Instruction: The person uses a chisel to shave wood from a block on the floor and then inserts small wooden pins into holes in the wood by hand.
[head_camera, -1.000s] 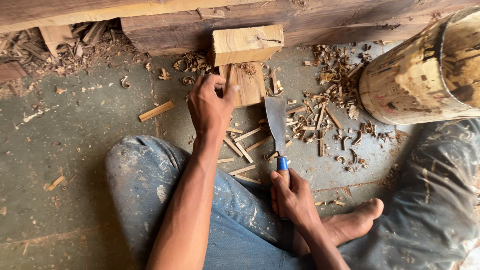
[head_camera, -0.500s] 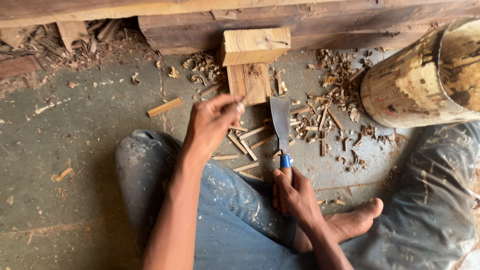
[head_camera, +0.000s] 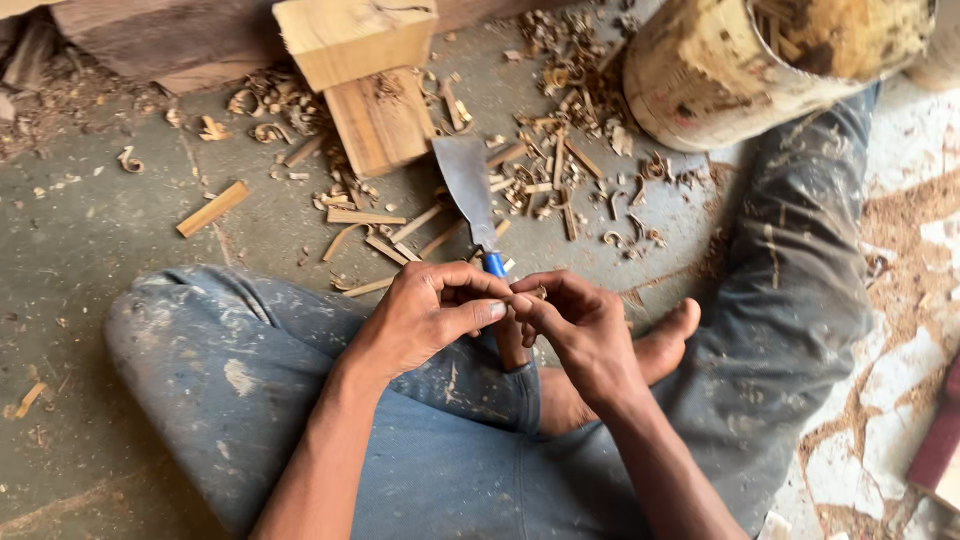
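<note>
My left hand (head_camera: 430, 320) and my right hand (head_camera: 580, 335) meet fingertip to fingertip above my bent knee. Between them they pinch a small wood piece (head_camera: 540, 292). A knife with a wide grey blade (head_camera: 465, 185) and a blue collar points away from me; its brown handle (head_camera: 510, 350) runs down between the two hands. Whether either hand grips the handle I cannot tell. Beyond the blade tip a flat wooden board (head_camera: 385, 120) lies on the floor under a pale wooden block (head_camera: 350, 35).
Wood chips and thin sticks (head_camera: 540, 180) litter the grey floor (head_camera: 90, 230) around the board. A short loose stick (head_camera: 212, 208) lies to the left. A large log section (head_camera: 730, 70) rests at upper right beside my trouser leg. My bare foot (head_camera: 665, 345) shows under the right hand.
My left hand has left the chips near the board and drawn back to the right hand. The view has shifted lower and to the right.
</note>
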